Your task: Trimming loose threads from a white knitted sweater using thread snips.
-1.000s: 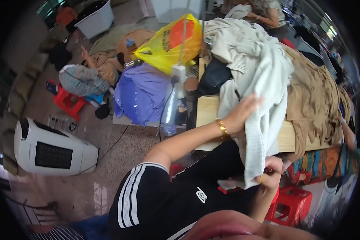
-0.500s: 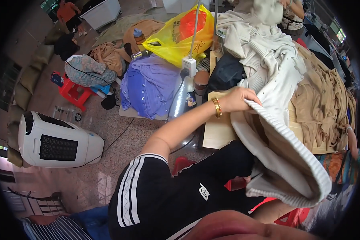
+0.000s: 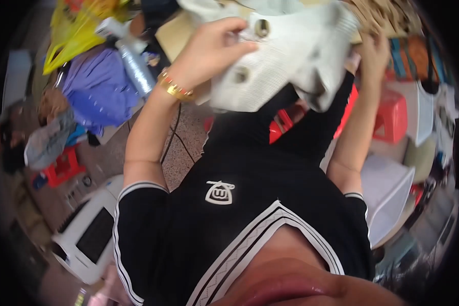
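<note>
Garment [image 3: 270, 76], white, pinched in my left hand [image 3: 214, 53], purple cloth [image 3: 99, 89] left of that hand, red stool [image 3: 394, 116] near my right hand [image 3: 375, 53], whose hold I cannot tell

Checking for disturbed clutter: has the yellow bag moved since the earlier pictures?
No; against the purple garment, the yellow bag stays put, just beyond it.

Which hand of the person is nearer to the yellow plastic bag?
Left. The left hand is apart from the yellow plastic bag, to its right; the right hand is farther right, at the other side of the white garment.
</note>
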`<state>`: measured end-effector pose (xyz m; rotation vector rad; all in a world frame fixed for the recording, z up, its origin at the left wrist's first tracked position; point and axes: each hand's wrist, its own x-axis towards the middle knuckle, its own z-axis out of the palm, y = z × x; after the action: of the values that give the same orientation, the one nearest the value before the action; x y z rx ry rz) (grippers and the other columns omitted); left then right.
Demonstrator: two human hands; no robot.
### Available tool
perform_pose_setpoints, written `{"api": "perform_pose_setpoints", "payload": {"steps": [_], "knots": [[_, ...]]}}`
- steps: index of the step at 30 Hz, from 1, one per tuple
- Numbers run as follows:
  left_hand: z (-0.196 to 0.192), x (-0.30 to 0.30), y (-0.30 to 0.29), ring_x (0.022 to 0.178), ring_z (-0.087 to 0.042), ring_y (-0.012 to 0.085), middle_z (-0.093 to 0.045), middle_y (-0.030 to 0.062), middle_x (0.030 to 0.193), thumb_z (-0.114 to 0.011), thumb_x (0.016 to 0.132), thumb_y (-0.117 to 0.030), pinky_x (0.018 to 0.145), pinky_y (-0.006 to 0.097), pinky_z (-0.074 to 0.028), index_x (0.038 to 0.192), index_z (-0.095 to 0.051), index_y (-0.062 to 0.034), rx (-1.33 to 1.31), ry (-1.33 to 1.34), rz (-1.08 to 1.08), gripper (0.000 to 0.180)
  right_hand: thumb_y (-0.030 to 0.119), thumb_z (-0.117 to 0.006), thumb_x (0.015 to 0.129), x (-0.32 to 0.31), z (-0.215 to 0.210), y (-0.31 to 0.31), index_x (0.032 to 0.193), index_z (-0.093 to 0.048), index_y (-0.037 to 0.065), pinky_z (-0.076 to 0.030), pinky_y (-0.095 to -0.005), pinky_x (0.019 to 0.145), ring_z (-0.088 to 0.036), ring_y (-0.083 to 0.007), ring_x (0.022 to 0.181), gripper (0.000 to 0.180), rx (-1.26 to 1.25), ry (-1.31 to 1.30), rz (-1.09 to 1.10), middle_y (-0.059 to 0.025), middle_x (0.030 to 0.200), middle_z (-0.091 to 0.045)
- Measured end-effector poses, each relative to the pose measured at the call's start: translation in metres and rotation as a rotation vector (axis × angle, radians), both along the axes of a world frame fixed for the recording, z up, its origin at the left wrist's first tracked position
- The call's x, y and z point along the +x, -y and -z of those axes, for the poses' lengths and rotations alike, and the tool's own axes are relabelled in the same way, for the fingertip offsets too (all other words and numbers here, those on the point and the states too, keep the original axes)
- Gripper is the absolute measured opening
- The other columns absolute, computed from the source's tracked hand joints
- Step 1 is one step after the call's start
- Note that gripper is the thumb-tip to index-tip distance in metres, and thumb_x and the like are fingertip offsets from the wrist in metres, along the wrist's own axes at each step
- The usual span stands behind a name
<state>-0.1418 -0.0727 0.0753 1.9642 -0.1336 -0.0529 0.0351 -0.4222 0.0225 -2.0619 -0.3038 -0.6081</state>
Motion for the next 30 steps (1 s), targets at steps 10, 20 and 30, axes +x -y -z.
{"api": "perform_pose_setpoints", "payload": {"steps": [10, 20, 30], "knots": [[0.027, -0.01, 0.023, 0.087, -0.061, 0.0079, -0.065, 0.0047, 0.095, -0.07, 0.086, -0.006, 0.078, 0.022, -0.048, 0.115, -0.06, 0.0072, -0.633, -0.271, -0.113, 0.034, 0.005, -0.062, 0.091, -0.122, -0.026, -0.113, 0.119, -0.063, 0.0, -0.043, -0.0197, 0.073, -0.055, -0.0049, 0.084, 0.028, 0.384, -0.346, -0.614, -0.0007, 0.1, -0.062], [0.024, -0.008, 0.021, 0.094, -0.062, 0.0097, -0.067, 0.0067, 0.102, -0.061, 0.091, -0.004, 0.085, 0.023, -0.047, 0.116, -0.058, 0.0047, -0.855, -0.329, -0.075, 0.027, 0.007, -0.057, 0.095, -0.12, -0.026, -0.127, 0.128, -0.054, -0.002, -0.043, -0.023, 0.088, -0.054, -0.009, 0.104, 0.034, 0.431, -0.61, -0.82, -0.0031, 0.117, -0.057], [0.031, -0.013, 0.028, 0.076, -0.059, 0.006, -0.061, 0.004, 0.098, -0.063, 0.09, -0.006, 0.065, 0.02, -0.047, 0.11, -0.052, -0.0003, -0.309, 0.137, -0.207, 0.023, 0.011, -0.059, 0.094, -0.115, -0.031, -0.133, 0.13, -0.055, 0.002, -0.043, -0.0207, 0.074, -0.051, -0.0055, 0.084, 0.037, 0.352, -0.636, -0.783, 0.0002, 0.098, -0.059]]}}
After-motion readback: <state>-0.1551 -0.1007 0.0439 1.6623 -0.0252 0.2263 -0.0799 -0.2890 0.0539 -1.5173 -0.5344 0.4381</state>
